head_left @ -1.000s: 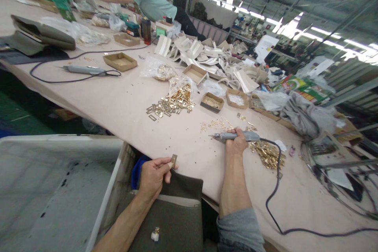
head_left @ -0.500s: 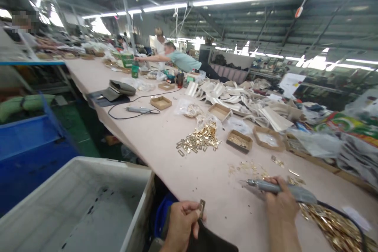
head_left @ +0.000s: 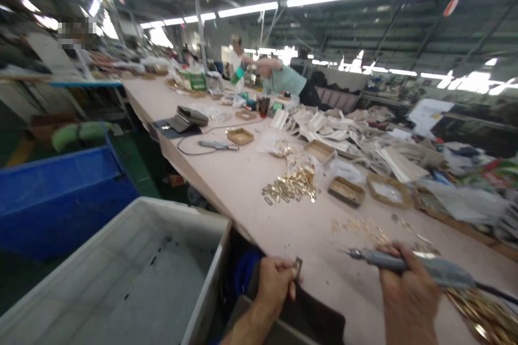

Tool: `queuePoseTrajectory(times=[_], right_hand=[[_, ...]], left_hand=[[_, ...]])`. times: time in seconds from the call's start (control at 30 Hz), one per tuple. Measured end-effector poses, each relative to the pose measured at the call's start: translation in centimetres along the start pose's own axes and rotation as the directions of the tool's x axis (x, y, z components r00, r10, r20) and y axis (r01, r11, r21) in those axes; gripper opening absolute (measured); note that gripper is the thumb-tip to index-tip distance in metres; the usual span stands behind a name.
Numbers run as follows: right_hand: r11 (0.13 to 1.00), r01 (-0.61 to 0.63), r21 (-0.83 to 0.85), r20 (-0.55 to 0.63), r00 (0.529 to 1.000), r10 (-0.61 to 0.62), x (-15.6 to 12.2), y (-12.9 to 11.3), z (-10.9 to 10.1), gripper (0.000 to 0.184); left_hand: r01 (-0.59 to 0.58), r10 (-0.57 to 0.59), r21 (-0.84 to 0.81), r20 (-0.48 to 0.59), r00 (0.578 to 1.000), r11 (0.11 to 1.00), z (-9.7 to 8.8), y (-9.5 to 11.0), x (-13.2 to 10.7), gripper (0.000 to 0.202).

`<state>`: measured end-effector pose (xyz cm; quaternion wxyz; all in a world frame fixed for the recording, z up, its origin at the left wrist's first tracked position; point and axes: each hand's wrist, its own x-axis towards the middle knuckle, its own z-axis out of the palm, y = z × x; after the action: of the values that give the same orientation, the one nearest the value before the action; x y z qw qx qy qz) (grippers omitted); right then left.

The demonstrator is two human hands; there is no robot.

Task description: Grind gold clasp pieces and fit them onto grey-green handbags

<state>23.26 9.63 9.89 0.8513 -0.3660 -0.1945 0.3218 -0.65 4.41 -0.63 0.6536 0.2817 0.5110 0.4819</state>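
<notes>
My left hand [head_left: 273, 285] is closed at the table's front edge, pinching a small metal frame-shaped fitting [head_left: 298, 267] at the edge of a dark flap [head_left: 318, 312] of leather-like material. Whether the fitting is fixed to the flap I cannot tell. In my right hand [head_left: 408, 294] lies a grey electric screwdriver [head_left: 449, 272], its tip pointing left above the table and apart from the fitting. Small gold parts [head_left: 362, 226] are scattered beyond the tip. A heap of gold metal pieces [head_left: 485, 312] lies to the right of my right hand.
A pile of metal frames [head_left: 293, 183] and small cardboard trays [head_left: 347, 191] sit on the pink table [head_left: 243, 199]. Farther off are a second screwdriver [head_left: 213, 145] and a dark bag [head_left: 186, 118]. A white bin [head_left: 162, 205] stands at left. Across the table a person [head_left: 289, 81] leans over.
The view has swung left, so the scene sits farther right. Both hands keep their hold on the fitting and screwdriver. The leaning person has raised a green container.
</notes>
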Motion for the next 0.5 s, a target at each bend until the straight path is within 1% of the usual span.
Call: queuePoseTrajectory(times=[0.03,0.1,0.2,0.3,0.4,0.5], right_hand=[[1.0,-0.005,-0.02,-0.031,1.0,0.004,-1.0,0.0,0.2,0.043],[0.998,-0.014,-0.053,-0.013,1.0,0.014,-3.2,0.1,0.9,0.044],[0.989,0.051,-0.141,0.032,0.998,-0.047,-6.5,0.4,2.7,0.041],[0.97,0.127,-0.209,0.062,0.991,-0.117,-9.1,1.1,4.2,0.034],[0.955,0.172,-0.243,0.071,0.985,-0.159,-10.6,2.2,5.0,0.031],[0.952,0.167,-0.259,0.089,0.985,-0.148,-11.2,3.5,5.2,0.033]], left_hand=[[-0.006,0.006,-0.019,-0.011,1.0,1.0,0.2,0.1,0.0,0.018],[-0.012,0.01,-0.062,-0.036,0.999,0.998,0.4,0.1,0.5,0.017],[0.003,-0.005,-0.093,-0.025,1.0,0.996,0.2,-0.3,1.4,0.017],[0.008,-0.009,-0.071,-0.021,1.0,0.997,-0.1,-0.7,1.5,0.014],[0.014,-0.016,-0.046,-0.04,0.999,0.999,-0.3,-0.9,1.3,0.013],[0.009,-0.011,-0.04,-0.037,0.999,0.999,-0.5,-1.0,1.3,0.015]])
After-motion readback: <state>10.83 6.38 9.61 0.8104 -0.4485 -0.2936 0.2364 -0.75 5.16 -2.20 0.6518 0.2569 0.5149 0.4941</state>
